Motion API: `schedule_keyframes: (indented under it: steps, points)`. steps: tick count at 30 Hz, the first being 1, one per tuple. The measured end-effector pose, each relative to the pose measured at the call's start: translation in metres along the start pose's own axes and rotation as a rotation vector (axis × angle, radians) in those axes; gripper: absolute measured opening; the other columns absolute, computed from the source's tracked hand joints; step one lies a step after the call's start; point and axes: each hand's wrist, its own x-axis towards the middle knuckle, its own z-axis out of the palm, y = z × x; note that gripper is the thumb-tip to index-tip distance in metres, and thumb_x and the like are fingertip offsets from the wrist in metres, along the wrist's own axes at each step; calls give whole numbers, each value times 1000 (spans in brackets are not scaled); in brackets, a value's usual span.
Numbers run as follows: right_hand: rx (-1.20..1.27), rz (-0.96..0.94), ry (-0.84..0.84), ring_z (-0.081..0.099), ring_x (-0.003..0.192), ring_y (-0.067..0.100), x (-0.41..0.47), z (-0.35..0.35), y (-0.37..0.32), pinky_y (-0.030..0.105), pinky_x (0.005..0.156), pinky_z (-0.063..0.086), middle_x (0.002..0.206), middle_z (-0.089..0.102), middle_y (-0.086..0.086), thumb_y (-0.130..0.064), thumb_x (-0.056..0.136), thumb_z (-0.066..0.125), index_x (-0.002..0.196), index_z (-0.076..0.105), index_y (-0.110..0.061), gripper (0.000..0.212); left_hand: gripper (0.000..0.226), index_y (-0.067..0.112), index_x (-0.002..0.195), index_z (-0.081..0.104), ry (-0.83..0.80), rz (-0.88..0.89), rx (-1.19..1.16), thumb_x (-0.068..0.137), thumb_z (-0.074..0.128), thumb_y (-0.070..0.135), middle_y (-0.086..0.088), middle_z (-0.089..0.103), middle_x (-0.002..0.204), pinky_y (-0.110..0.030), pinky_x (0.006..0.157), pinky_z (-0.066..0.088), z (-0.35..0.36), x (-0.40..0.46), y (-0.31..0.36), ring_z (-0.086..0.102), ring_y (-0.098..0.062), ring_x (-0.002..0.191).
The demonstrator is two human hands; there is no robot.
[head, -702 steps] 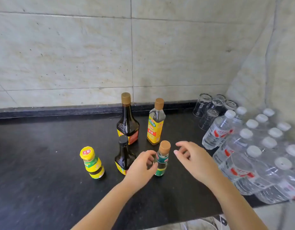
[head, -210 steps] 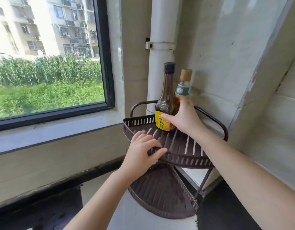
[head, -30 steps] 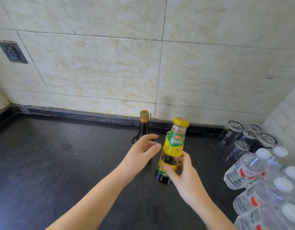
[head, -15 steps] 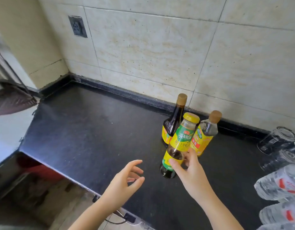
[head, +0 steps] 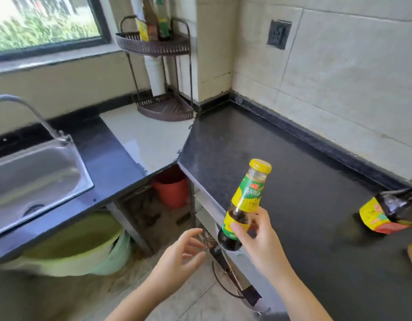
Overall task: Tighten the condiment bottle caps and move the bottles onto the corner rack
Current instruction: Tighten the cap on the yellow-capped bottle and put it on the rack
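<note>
My right hand (head: 258, 239) grips the lower body of a yellow-capped sauce bottle (head: 245, 200) with a green and yellow label, held tilted above the front edge of the black counter (head: 293, 172). My left hand (head: 177, 258) floats empty to its left, fingers spread. The brown corner rack (head: 154, 46) stands far off by the window, with two bottles (head: 154, 22) on its upper tier. A dark bottle with a yellow and red label (head: 390, 212) sits at the right edge, partly cut off.
A steel sink (head: 36, 174) with a faucet (head: 26, 112) lies at the left. Under the counters I see a red bucket (head: 171, 188) and a green bin (head: 80, 251). A white countertop patch (head: 151, 135) leads to the rack. A socket (head: 279, 33) is on the wall.
My view has swung left toward the sink and rack. My right hand has carried the yellow-capped bottle off the counter toward its front edge. The left hand stays empty.
</note>
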Motion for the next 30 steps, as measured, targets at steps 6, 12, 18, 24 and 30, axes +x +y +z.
schedule_keyframes:
  steps: [6,12,18,24,30]
  points:
    - [-28,-52,-105,58,95,-6,33,69,-26,9,74,47,101,62,-16,-23,82,67,104,44,-38,36,43,47,108,43,140,-43,-77,86,61,14,4,62,98,-17,79,50,-63,8,-34,61,-2,84]
    - [-46,-87,-152,57,92,-15,88,106,-39,2,70,44,101,62,-18,-25,82,67,115,45,-28,39,44,46,110,43,166,-45,-125,86,61,13,4,62,97,-13,78,48,-88,34,-49,60,-4,83]
    - [-52,-130,-220,60,99,0,176,145,-52,10,73,49,109,61,-13,-28,82,66,122,42,-23,47,38,44,109,46,310,-100,-141,87,60,17,4,64,98,-11,77,49,-148,96,-68,62,-1,86]
    - [-78,-220,-293,59,93,0,274,168,-94,7,73,48,103,54,-24,-30,82,65,117,38,-28,44,35,33,120,45,389,-80,-137,88,57,22,7,63,101,-10,78,50,-209,180,-54,64,-7,91]
    - [-62,-301,-279,58,97,1,356,176,-131,3,75,46,103,58,-20,-28,82,65,111,42,-26,37,36,33,122,42,372,-1,-107,90,55,23,8,61,103,-18,84,51,-257,263,-30,62,-9,93]
